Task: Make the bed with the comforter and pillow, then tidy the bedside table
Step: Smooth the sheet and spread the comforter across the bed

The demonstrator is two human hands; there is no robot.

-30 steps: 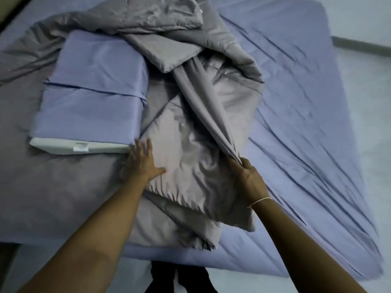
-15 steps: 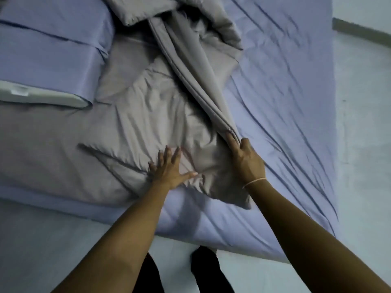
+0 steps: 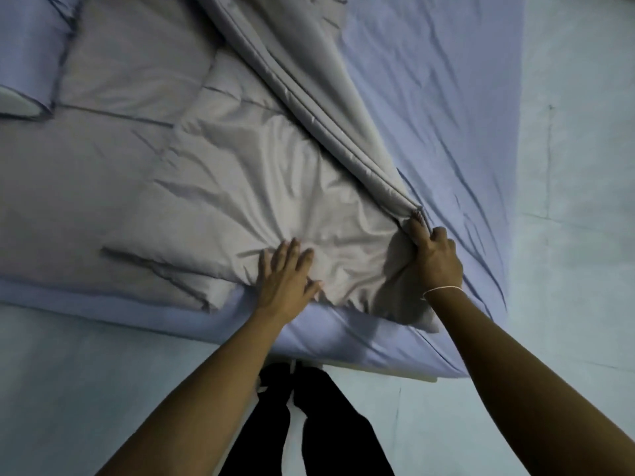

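Observation:
A grey comforter (image 3: 240,180) lies rumpled over the near half of a bed with a lavender sheet (image 3: 446,97). My left hand (image 3: 285,273) presses flat on the comforter's near edge, fingers spread. My right hand (image 3: 433,255) is closed around a bunched fold of the comforter that runs up and away toward the top of the view. A pillow (image 3: 24,63) in a lavender case, its white end showing, lies at the far left, cut off by the frame.
The mattress corner (image 3: 446,369) sits low on a pale floor (image 3: 567,235) that surrounds the bed on the near and right sides. My dark-trousered legs (image 3: 309,424) stand at the bed's near edge.
Both hands have slid rightward and nearer along the comforter toward the bed's corner. The view has shifted right and down, so the pillow is now mostly out of frame.

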